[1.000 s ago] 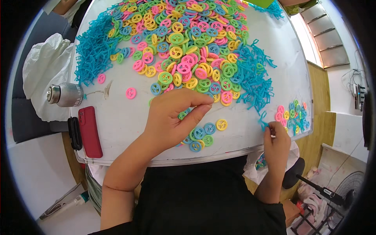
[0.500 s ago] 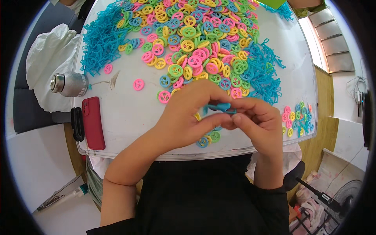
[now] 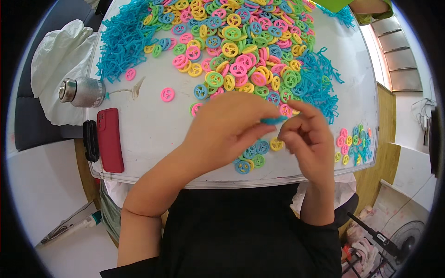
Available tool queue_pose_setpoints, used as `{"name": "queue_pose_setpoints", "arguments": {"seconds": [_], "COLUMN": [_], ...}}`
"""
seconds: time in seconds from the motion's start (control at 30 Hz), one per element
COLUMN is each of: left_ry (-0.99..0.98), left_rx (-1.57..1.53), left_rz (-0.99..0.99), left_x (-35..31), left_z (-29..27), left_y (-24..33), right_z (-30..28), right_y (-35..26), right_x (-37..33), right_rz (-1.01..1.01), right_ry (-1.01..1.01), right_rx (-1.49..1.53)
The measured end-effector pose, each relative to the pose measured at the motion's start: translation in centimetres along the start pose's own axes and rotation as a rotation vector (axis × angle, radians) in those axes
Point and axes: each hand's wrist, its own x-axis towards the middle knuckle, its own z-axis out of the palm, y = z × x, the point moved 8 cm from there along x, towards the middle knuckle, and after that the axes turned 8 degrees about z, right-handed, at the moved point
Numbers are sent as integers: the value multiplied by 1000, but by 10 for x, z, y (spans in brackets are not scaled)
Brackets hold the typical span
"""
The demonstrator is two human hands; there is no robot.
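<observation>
Clip [image 3: 273, 121], teal, is pinched between thumb and forefinger of the left hand [image 3: 227, 123], its free end poking out toward three o'clock. Its long axis, as far as the fingers leave it bare, runs roughly nine to three, the outer end tipped slightly up. The right hand [image 3: 308, 136] is just beside that end, at three o'clock, forefinger raised and the other fingers curled; whether it touches the clip or hides anything in its curl, I cannot tell. A yellow wheel [image 3: 276, 143] lies near, at six o'clock from the clip; the pile [image 3: 229, 49] spreads toward eleven and twelve
</observation>
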Motion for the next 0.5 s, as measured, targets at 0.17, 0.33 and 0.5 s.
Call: {"name": "queue_pose_setpoints", "arguments": {"seconds": [0.17,0.33,0.5], "left_ry": [195,242,234], "left_rx": [-115,-187,-63], "left_rz": [18,-74,0], "left_x": [0,0,1], "left_z": [-18,-18,-16], "left_y": [-13,-18,-13], "right_z": [29,31,20], "right_y": [8,5,11], "right_x": [-13,-13,-12], "right_rz": [-285,-304,-348], "right_ry": [-89,-56,-98], "right_rx": [-868,-892,-777]}}
